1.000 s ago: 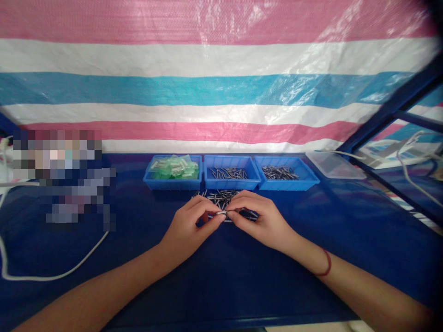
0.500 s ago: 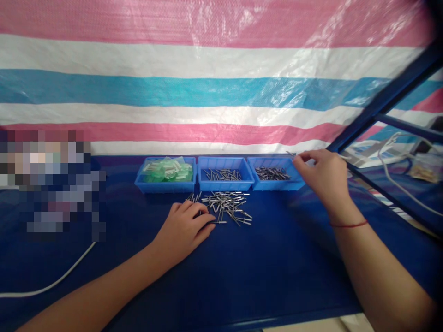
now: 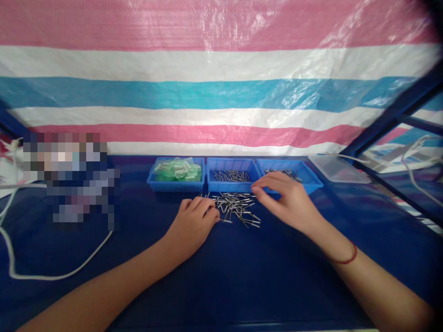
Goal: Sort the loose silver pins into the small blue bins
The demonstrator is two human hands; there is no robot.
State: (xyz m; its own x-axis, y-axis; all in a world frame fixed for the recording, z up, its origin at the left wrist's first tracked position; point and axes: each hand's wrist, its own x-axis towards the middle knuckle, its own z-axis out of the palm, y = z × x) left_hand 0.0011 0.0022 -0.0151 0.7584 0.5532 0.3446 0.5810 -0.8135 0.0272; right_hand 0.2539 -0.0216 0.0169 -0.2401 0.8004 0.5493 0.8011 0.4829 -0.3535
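Silver blind rivets lie in a loose pile on the blue tabletop, in front of the bins. At the pile's left edge rests my left hand, its fingers curled down and closed; whatever is under the fingertips is hidden. My right hand hovers at the pile's upper right, thumb and fingers apart with nothing visible between them. It covers part of the right blue bin, where more rivets show. The middle blue bin also contains rivets. Small green-tinted plastic bags fill the left blue bin.
A translucent plastic lid or tray lies right of the bins. A white cable loops across the left of the blue table, beside a pixelated area. Behind hangs a striped plastic sheet; a blue metal frame stands at right.
My right hand has come left and down from beyond the right bin to the pile, and the rivet at its fingertips is no longer seen. My left hand stays at the pile. The view has shifted left.
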